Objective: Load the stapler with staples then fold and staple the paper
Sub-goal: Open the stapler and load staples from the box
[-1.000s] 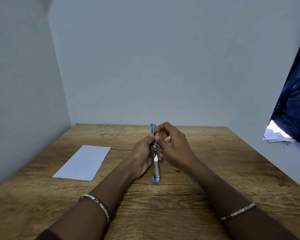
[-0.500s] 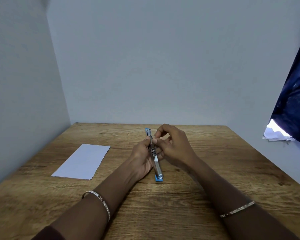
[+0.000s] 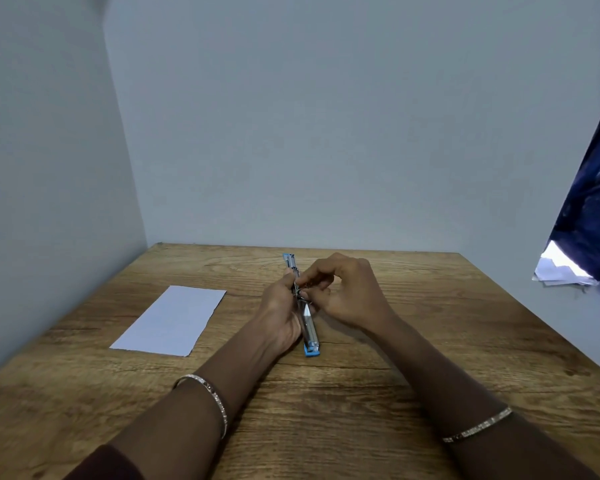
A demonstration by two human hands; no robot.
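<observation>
A blue and metal stapler (image 3: 308, 329) lies swung fully open, stretched lengthwise at the middle of the wooden table (image 3: 430, 341). My left hand (image 3: 279, 311) grips it from the left side. My right hand (image 3: 343, 292) has its fingertips curled down onto the metal channel near the hinge, pinching there; any staples under the fingers are too small to make out. A white sheet of paper (image 3: 170, 322) lies flat on the table to the left, apart from both hands.
Grey walls close in the table at the left and back. A dark blue cloth (image 3: 593, 216) hangs at the right, with some white papers (image 3: 561, 268) below it, off the table's edge.
The far end of the stapler has tilted a little to the left. My right fingers have shifted down along the channel. The paper has not moved.
</observation>
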